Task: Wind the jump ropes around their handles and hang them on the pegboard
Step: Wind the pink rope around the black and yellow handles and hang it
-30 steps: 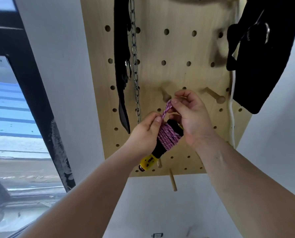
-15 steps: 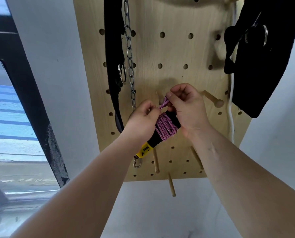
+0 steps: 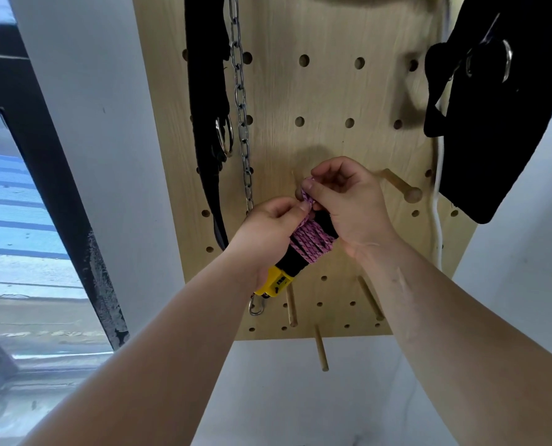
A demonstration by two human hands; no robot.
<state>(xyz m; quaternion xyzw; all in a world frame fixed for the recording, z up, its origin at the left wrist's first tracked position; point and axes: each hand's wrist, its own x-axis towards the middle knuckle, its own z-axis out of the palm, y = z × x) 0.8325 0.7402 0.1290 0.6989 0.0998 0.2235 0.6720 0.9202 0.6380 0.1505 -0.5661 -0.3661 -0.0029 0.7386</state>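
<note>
Centre of frame: my L hand [image 3: 268, 230] and R hand [image 3: 348, 207], both raised in front of the pegboard [image 3: 332, 101]. L hand: fingers curled round the wound jump rope [image 3: 313, 241], thumb and forefinger pinching the pink cord at the base of its free loop [image 3: 306, 192]. R hand: fingers curled, thumb and forefinger pinching the top of that loop; heel of palm against the coils. The rope is wrapped in tight turns round the black handles [image 3: 292, 262], which lie together and tilt from lower left to upper right, w/ a yellow end cap [image 3: 276, 284] sticking out below my L hand. Bundle sits mid-board; whether the loop is over a peg I cannot tell, as my fingers hide that spot. Right of R hand: a wooden peg w/ rounded tip [image 3: 400, 186], apart from the rope. Below the hands: three plain pegs [image 3: 290, 305] and a small metal snap hook [image 3: 256, 307]. Upper centre-left: steel chain [image 3: 240, 107] hanging beside a black strap [image 3: 207, 107] w/ a metal ring. Upper right: a black padded piece [image 3: 509, 107] w/ D-rings; a white cord [image 3: 438, 201] runs down the board's right edge. Left of frame: dark window frame [image 3: 52, 175], set in a white wall [image 3: 91, 91].
</note>
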